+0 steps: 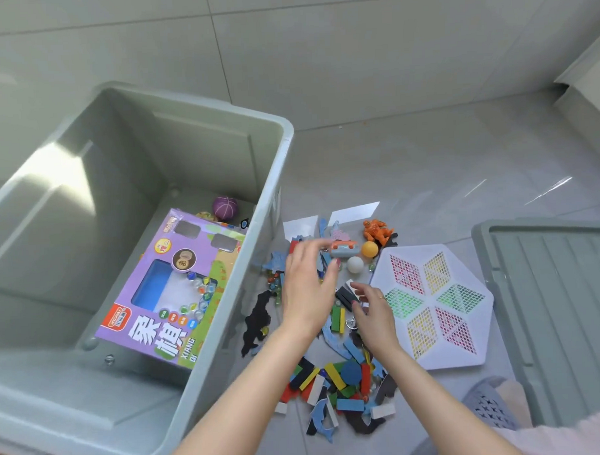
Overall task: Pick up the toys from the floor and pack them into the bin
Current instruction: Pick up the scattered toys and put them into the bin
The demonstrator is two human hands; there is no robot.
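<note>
A large grey bin (282,160) stands on the floor at the left, holding a purple game box (168,293) and a purple ball (225,207). To its right, a pile of toys lies on the tiles: coloured domino blocks (331,379), blue and black foam animal shapes (257,320), marbles, an orange figure (377,231), an orange ball (369,249) and a white ball (355,264). My left hand (307,288) hovers over the pile with fingers spread, its fingertips just short of a small toy car (342,249). My right hand (373,310) pinches the end of a black block (345,297).
A white hexagonal peg board (434,307) lies flat just right of the pile. The grey bin lid (549,303) rests on the floor at the far right. A grey perforated slipper (492,404) shows at the lower right. Bare tiles stretch beyond the toys.
</note>
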